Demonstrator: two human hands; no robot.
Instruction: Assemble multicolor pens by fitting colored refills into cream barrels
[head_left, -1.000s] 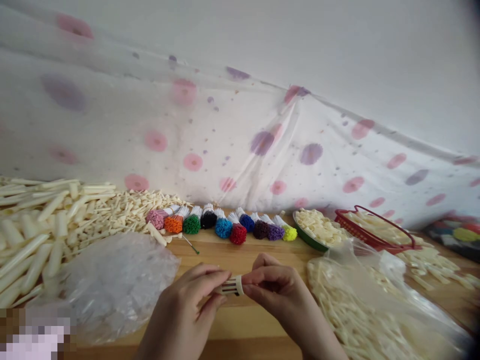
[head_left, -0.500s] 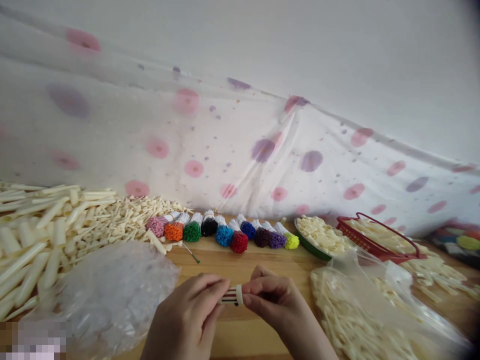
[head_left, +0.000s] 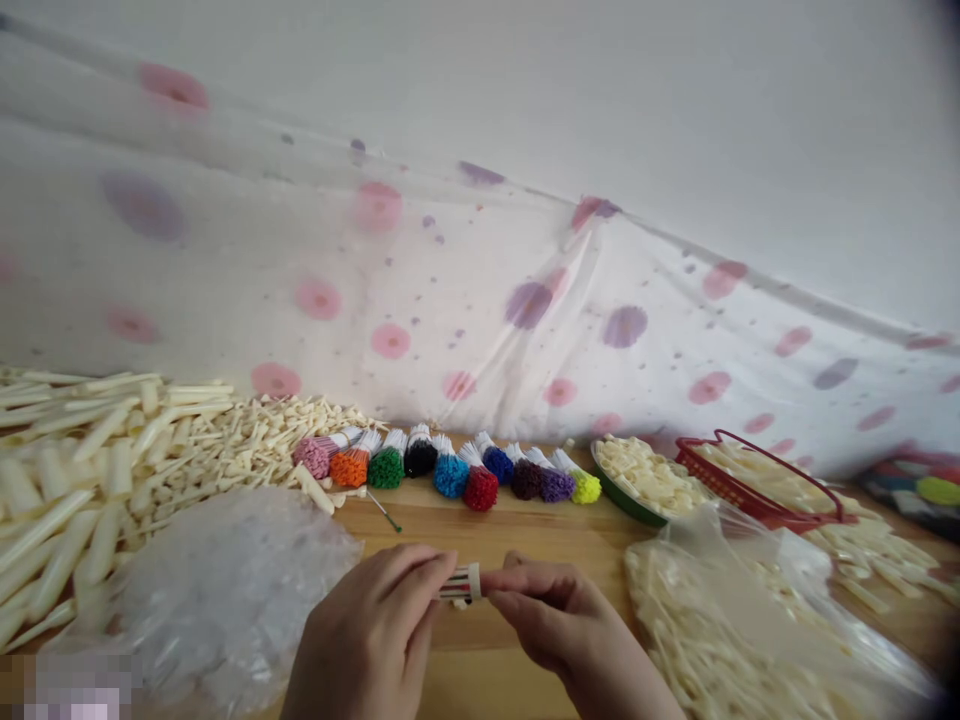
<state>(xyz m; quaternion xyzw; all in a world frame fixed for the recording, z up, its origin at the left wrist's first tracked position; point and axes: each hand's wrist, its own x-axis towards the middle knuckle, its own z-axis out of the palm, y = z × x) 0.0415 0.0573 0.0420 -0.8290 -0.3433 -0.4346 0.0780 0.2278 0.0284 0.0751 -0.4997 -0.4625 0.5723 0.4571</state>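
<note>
A pale wall (head_left: 675, 100) fills the upper frame above a white sheet (head_left: 450, 290) patterned with pink and purple blooms, strung behind a wooden tabletop (head_left: 540, 525) that spans the lower half. Cream-coloured tubes (head_left: 75, 470) lie heaped at lower left beside a crumpled clear plastic bag (head_left: 232, 590); at lower right, a second clear bag (head_left: 735, 620) is filled with pale strip-like pieces. Beyond it, toward the right edge, sit a red handled basket (head_left: 742, 490) and a green-rimmed bowl (head_left: 622, 500), both loaded with cream pieces. At bottom centre, a worker's left hand (head_left: 382, 620) grips a small white ring-ended piece (head_left: 465, 582) marked with dark stripes, its ring end facing the right hand (head_left: 555, 610). The right thumb and forefinger are drawn narrowly together at that end; whether they pinch anything cannot be told. Colour-tipped bundles of white sticks (head_left: 451, 478), pink through yellow, line mid-frame, and a single green-tipped stick (head_left: 384, 510) lies loose just in front of them.
</note>
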